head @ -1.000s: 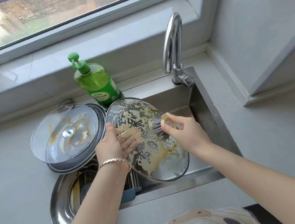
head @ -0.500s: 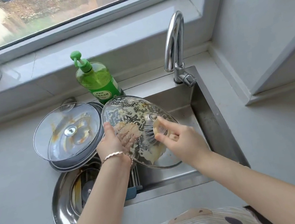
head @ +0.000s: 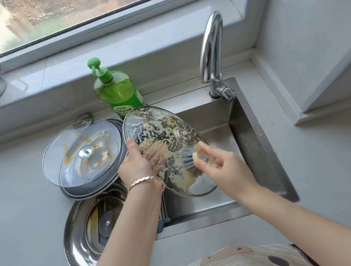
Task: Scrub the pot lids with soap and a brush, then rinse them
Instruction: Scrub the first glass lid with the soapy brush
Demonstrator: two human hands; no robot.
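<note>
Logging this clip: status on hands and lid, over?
Left hand grips sudsy glass lid over sink. Right hand holds brush against it. Dirty lids stacked left, not obstructing.

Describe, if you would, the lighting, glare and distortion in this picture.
Head view: soft daylight from the window, no hard shadows; glare on the faucet and steel lid; the wide-angle lens bows the sill; the brush in the right hand, on the soapy lid held by the left hand, looks smeared.

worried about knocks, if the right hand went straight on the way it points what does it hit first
The soapy glass lid: the right hand's brush aims bristles at it. The left hand's fingers seem to lie behind the glass; depth unclear.
</note>
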